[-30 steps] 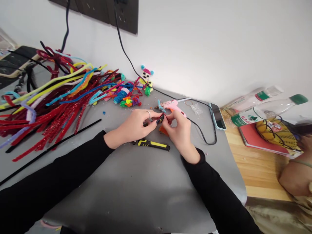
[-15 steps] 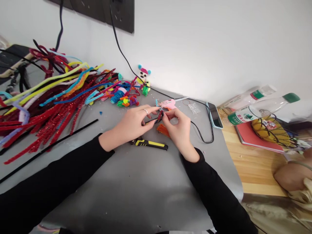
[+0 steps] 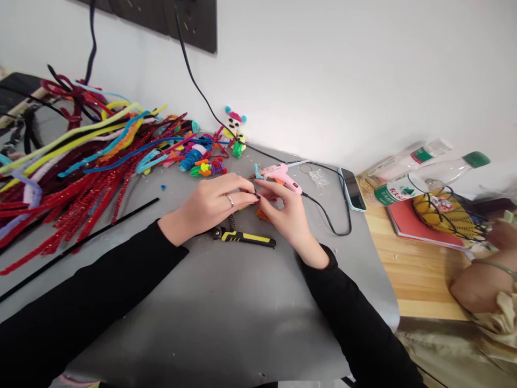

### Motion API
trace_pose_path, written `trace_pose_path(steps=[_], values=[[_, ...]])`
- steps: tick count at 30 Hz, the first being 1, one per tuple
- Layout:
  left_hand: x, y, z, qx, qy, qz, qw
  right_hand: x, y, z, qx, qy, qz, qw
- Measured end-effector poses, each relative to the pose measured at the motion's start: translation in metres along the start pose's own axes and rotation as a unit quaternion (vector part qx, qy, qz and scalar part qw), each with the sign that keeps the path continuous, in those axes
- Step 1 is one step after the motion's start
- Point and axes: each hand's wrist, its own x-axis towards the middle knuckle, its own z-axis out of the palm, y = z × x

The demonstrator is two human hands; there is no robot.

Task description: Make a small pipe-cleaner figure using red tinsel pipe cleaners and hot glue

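My left hand (image 3: pixel 220 202), with a ring on one finger, is closed with its fingertips pinched together. The fingertips of my right hand (image 3: pixel 283 207) meet them, also pinched. Between the two hands is a short dark red glittery pipe cleaner, now almost wholly hidden by the fingers. Just behind the hands lies a pink glue gun (image 3: pixel 278 175) with its cord running right. Wire cutters (image 3: pixel 248 238) with black and yellow handles lie below my left hand. Something orange (image 3: pixel 262 215) shows partly under my right hand.
A large heap of coloured pipe cleaners (image 3: pixel 100 156) covers the left, with small finished figures (image 3: pixel 234 129) by the wall. A phone (image 3: pixel 352 188), plastic bottles (image 3: pixel 404 186) and a red notebook (image 3: pixel 424 229) are to the right. Another person's arm (image 3: pixel 480 285) rests at the right edge.
My hands have drawn closer together and shifted slightly left, covering the dark red pipe cleaner that showed between them. More of the glue gun is visible. The other person's hand has reached toward the yellow bundle.
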Motion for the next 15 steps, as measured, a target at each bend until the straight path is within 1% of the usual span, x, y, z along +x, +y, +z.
trace_pose_path(steps=[3,5,7,9,11,13,15], values=[[0.001,0.001,-0.004,0.020,-0.005,-0.051,0.998,-0.001,-0.006,-0.002,0.000,-0.011,-0.017,1.000],[0.003,0.001,-0.007,0.024,0.012,-0.086,0.996,0.000,-0.009,-0.005,-0.001,-0.013,-0.028,1.000],[0.004,0.000,-0.009,0.020,0.031,-0.125,0.992,0.001,-0.008,-0.009,-0.020,0.013,-0.032,0.999],[0.004,-0.002,-0.011,0.016,0.040,-0.165,0.985,0.004,0.000,-0.015,-0.073,0.074,-0.025,0.994],[0.004,-0.006,-0.013,0.016,0.040,-0.206,0.978,0.006,0.015,-0.022,-0.163,0.138,-0.008,0.977],[0.004,-0.010,-0.013,0.009,0.041,-0.238,0.970,0.007,0.032,-0.029,-0.249,0.156,0.022,0.955],[0.003,-0.016,-0.013,-0.010,0.044,-0.255,0.966,0.008,0.047,-0.032,-0.304,0.137,0.045,0.942]])
